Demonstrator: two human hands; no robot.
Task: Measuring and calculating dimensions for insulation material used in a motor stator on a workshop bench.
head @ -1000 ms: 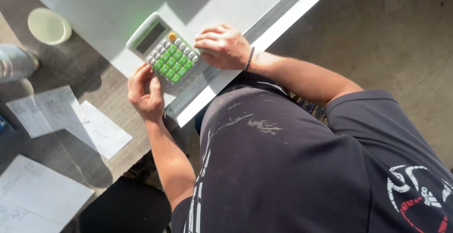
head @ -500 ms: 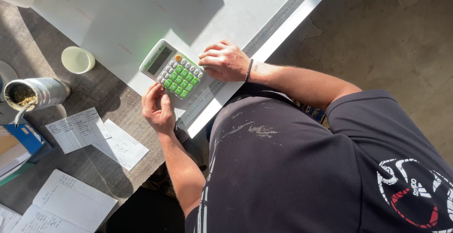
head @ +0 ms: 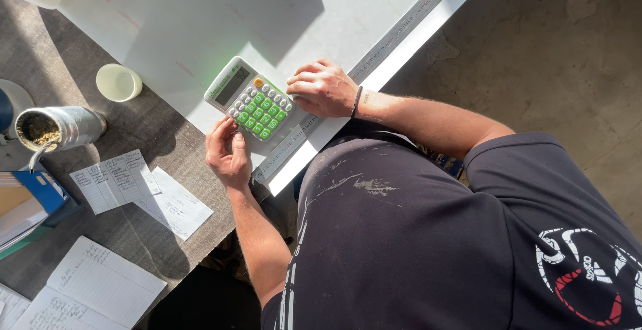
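— Where's the calculator [head: 249,98]?

— On the big white sheet [head: 167,29], near its edge, tilted so the display points up-left and the green keys run toward the person.

— Why two hands on it?

— My guess: one steadies, one presses. The left hand [head: 227,153] sits at the near corner, fingers loosely curled together, fingertips touching the lower edge of the keypad (whether a key is actually down, I cannot tell). The right hand [head: 324,89] lies flat just right of it, fingers relaxed and a little spread, resting against the calculator's right side and on the sheet. Neither hand pinches or lifts anything.

— And that long strip by the right wrist?

— A metal ruler [head: 374,62], laid along the sheet's edge, running from far right down to just beside the left hand. It looks placed as a straightedge along that border.

— What's to the left?

— Loose handwritten notes [head: 120,179] within reading reach of the left hand, an open notebook [head: 87,283] nearer, a pale cup [head: 118,82], and a metal mug [head: 60,129] lying on its side with a straw in it, all well apart from the hands.

— The surface?

— A dark grey table [head: 167,143] in hard sunlight, with sharp shadows. Right of it is bare, stained concrete floor [head: 568,56].
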